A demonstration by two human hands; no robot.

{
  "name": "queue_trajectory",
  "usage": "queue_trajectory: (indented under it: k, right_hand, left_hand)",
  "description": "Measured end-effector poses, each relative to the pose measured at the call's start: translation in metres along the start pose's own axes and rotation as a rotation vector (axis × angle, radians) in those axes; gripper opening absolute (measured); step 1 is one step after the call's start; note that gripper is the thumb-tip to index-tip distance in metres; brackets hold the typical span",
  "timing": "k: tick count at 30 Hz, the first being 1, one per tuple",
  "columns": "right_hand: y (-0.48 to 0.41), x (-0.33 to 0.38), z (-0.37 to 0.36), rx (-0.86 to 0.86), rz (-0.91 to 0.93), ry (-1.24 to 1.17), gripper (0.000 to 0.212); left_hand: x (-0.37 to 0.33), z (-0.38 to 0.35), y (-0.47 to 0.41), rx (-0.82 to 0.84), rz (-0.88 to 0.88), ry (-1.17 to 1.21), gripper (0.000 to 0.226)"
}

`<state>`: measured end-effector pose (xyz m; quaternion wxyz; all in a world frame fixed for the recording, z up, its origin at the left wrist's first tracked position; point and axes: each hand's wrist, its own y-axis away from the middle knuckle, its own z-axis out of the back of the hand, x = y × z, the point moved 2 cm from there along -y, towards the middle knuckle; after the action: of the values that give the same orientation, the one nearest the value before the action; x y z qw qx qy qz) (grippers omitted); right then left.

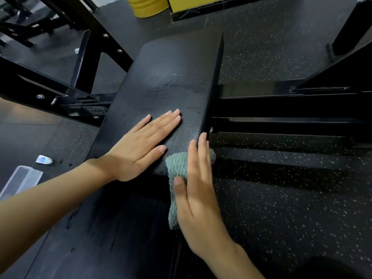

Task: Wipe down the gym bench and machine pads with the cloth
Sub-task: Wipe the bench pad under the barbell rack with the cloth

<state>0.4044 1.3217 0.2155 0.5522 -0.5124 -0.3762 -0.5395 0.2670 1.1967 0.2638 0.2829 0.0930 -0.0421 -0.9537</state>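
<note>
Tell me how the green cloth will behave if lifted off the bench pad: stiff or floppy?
Probably floppy: the cloth sags and folds over the edge of the bench pad under the right hand. Likely light, since it looks a thin, loose knit. Its ribbed texture should grip the pad rather than slip.

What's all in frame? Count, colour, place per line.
bench pad: 1, black, centre
cloth: 1, teal, pad's right edge
machine frame: 1, black, both sides of pad
floor: dark speckled, all round
container: 1, clear, floor lower left
small item: 1, white-blue, floor beside container
drum: 1, yellow, top edge
panel: 1, yellow, top, beside drum
left hand: 1, flat on pad
right hand: 1, fingers straight, pressing cloth
</note>
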Motion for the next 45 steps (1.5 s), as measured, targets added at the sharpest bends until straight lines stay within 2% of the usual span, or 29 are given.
queue_trajectory:
  k: [5, 18, 23, 31, 36, 45]
  right_hand:
    - [-0.011, -0.003, 0.002, -0.018, 0.007, -0.002, 0.059]
    - [-0.106, -0.027, 0.029, -0.103, -0.031, 0.045, 0.063]
    - [-0.089, -0.023, 0.026, -0.080, -0.020, 0.061, 0.067]
    - [-0.033, -0.008, 0.008, -0.032, 0.011, 0.054, 0.058]
    - [-0.055, -0.012, 0.017, -0.028, -0.015, 0.001, 0.064]
    - [-0.122, -0.030, 0.037, -0.079, -0.003, 0.085, 0.061]
  left_hand:
    - [0.002, 0.003, -0.005, -0.011, -0.006, 0.000, 0.059]
    - [0.008, 0.005, -0.014, -0.014, -0.007, -0.018, 0.059]
    - [0.008, 0.006, -0.018, -0.031, -0.011, -0.012, 0.058]
    - [0.012, 0.007, -0.025, -0.039, -0.019, -0.008, 0.058]
    - [0.015, 0.009, -0.029, -0.046, -0.020, -0.005, 0.058]
    - [0.022, 0.009, -0.035, -0.046, -0.028, -0.002, 0.058]
